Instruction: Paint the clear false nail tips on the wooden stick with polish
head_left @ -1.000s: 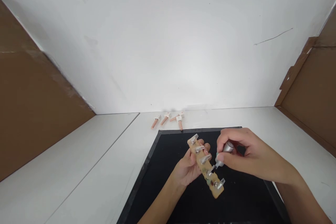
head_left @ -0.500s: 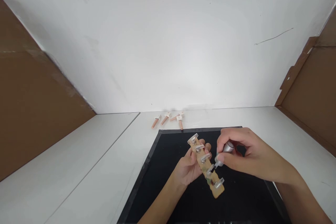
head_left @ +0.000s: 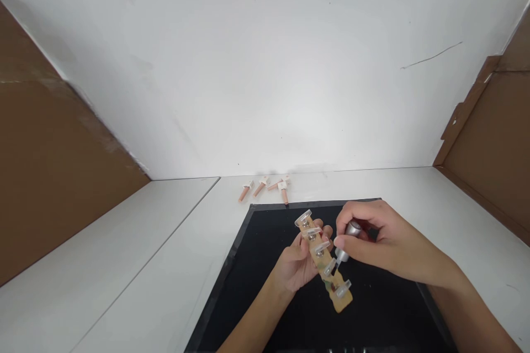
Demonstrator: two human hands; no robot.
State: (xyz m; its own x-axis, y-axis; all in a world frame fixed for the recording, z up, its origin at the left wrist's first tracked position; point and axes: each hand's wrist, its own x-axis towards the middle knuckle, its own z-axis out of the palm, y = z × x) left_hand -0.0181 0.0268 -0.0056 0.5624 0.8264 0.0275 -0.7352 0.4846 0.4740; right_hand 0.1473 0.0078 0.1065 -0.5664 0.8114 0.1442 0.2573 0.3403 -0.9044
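A tan wavy-edged strip [head_left: 340, 299] carries several clear nail-shaped tips [head_left: 343, 288] on small round mounts. My left hand [head_left: 298, 262] is closed around the strip's upper half, fingers behind it, holding it at a slant. My right hand [head_left: 372, 237] pinches a small bottle with a silver part [head_left: 353, 228] and a pale, translucent end pointing down-left. Its thin tip is beside the second clear piece from the bottom; whether they touch is too small to tell.
Several pink-handled pieces with white heads [head_left: 283, 193] lie on the white table [head_left: 165, 265] behind the black mat [head_left: 265, 248]. Brown cardboard panels [head_left: 62, 165] stand left and right, and a white wall [head_left: 290, 66] rises at the back.
My right hand and the bottle have shifted slightly left, and the thin tip is a little lower beside the clear piece. My left hand and the strip have hardly moved.
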